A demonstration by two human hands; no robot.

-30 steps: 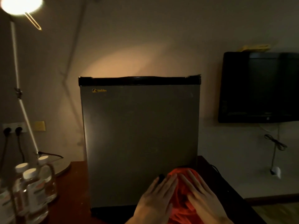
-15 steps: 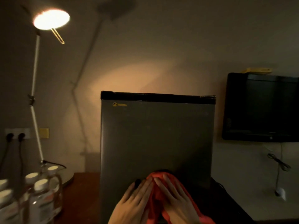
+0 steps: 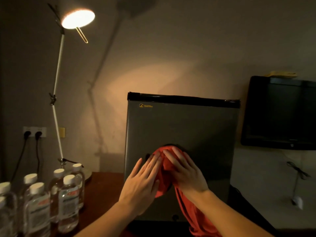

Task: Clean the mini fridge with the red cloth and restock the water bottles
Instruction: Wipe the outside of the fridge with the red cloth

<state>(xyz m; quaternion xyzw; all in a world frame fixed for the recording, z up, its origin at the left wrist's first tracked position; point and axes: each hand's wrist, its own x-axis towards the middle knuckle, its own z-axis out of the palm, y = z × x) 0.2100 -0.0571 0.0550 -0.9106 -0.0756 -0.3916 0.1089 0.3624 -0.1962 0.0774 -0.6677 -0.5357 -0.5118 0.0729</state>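
The grey mini fridge stands on the wooden table with its door closed. Both my hands press the red cloth flat against the lower middle of the door. My left hand lies with fingers spread on the cloth's left part. My right hand covers its right part. The cloth's tail hangs down under my right forearm. Several clear water bottles with white caps stand at the lower left on the table.
A desk lamp on a thin jointed arm shines at the upper left. Its base sits behind the bottles. Wall sockets with two plugs are at the left. A dark television hangs on the wall to the right of the fridge.
Both hands with the red cloth have slid up the fridge door. The view has tilted up and left, so the fridge sits lower and further right in the frame.
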